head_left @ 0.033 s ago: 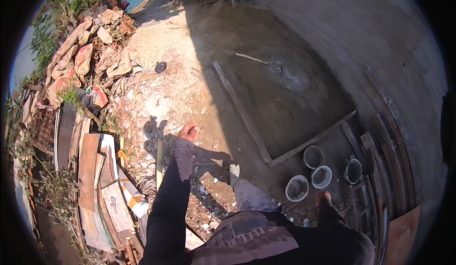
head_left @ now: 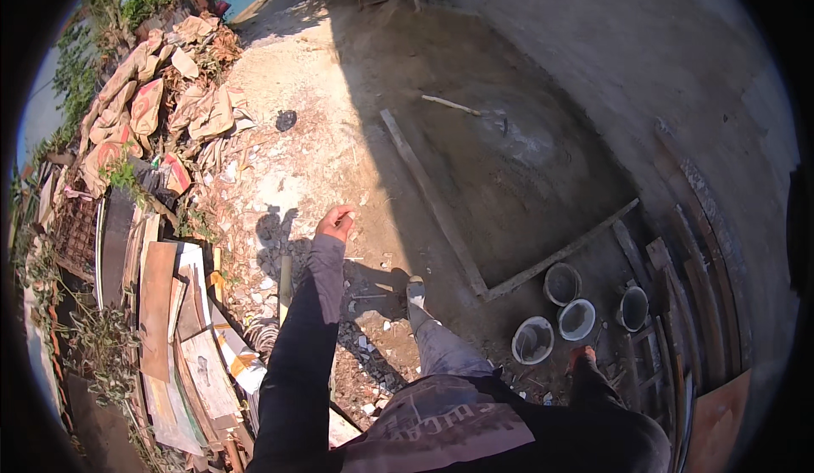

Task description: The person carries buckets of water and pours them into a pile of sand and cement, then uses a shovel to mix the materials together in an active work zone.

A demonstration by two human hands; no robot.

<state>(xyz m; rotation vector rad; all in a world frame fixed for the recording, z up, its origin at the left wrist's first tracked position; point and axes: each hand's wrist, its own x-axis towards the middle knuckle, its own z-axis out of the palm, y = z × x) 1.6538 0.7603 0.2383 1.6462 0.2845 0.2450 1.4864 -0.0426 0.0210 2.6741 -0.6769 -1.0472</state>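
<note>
My left hand [head_left: 337, 222] is held out ahead of me over the sunlit rubble ground, at the end of a dark sleeve [head_left: 309, 337]. Its fingers curl in toward the thumb, and whatever may be between them is too small to make out. The hand touches nothing around it. Below it, a pale pole [head_left: 286, 285] stands or lies near my forearm. My right hand does not show.
Buckets [head_left: 532, 340] stand beside my right foot. A board frame [head_left: 432, 206] edges a dark sandy patch where a long-handled tool [head_left: 451, 105] lies. Timber [head_left: 699, 278] lines the right wall. Left are stacked boards [head_left: 158, 307] and crumpled sacks [head_left: 208, 110].
My left hand has risen slightly away from me, its fingers still curled. My left foot has shifted slightly, and the buckets sit a little lower in view.
</note>
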